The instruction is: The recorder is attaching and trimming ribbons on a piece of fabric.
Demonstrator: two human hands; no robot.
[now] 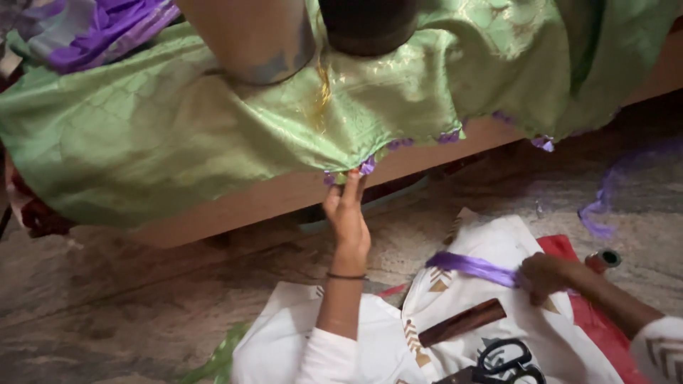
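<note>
A light green silky cloth (178, 135) hangs over a wooden bench edge, with small purple tassels (366, 167) along its hem. My left hand (346, 213) reaches up and pinches the hem at one purple tassel. My right hand (544, 276) rests over my lap and grips a bundle of purple thread (473, 267) that trails to the left. Both sleeves are white with a brown arrow pattern.
On my white-clad lap lie a brown comb-like piece (462, 321) and black-handled scissors (509, 359). A red cloth (597, 323) and a small spool (603, 260) sit at the right. Loose purple thread (605, 206) lies on the stone floor. The wooden bench edge (284, 195) runs across.
</note>
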